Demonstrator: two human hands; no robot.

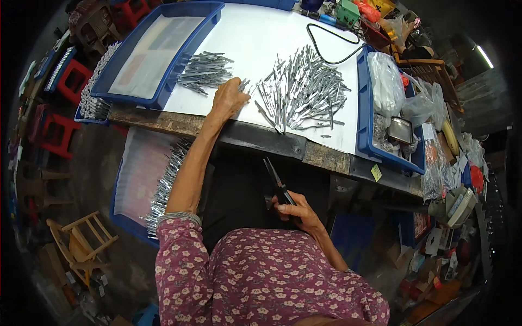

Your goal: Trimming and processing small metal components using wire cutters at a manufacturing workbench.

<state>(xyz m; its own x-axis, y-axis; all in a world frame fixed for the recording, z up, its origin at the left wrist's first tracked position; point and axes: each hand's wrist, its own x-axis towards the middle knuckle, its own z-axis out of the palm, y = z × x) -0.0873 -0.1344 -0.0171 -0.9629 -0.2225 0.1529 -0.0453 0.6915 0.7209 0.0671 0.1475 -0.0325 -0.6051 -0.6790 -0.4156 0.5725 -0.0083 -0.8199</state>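
From here I see the left hand (pixel 229 99) curled tight, apparently pinching small metal pieces (pixel 244 85), though its fingers hide how many. At its five o'clock, the right hand (pixel 298 211) closes around a black plier-like tool (pixel 279 183). On the white worktop (pixel 247 32), a smaller strip pile (pixel 206 70) sits at the left hand's eleven, a larger pile (pixel 307 89) at three, a blue tray (pixel 190 46) at ten.

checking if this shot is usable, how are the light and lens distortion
Head view: the white sheet is bright, nearly washed out, while the floor sits dim; head view: the tube lamp glows at upper right; head view: the table's front edge bends and the corners go black.
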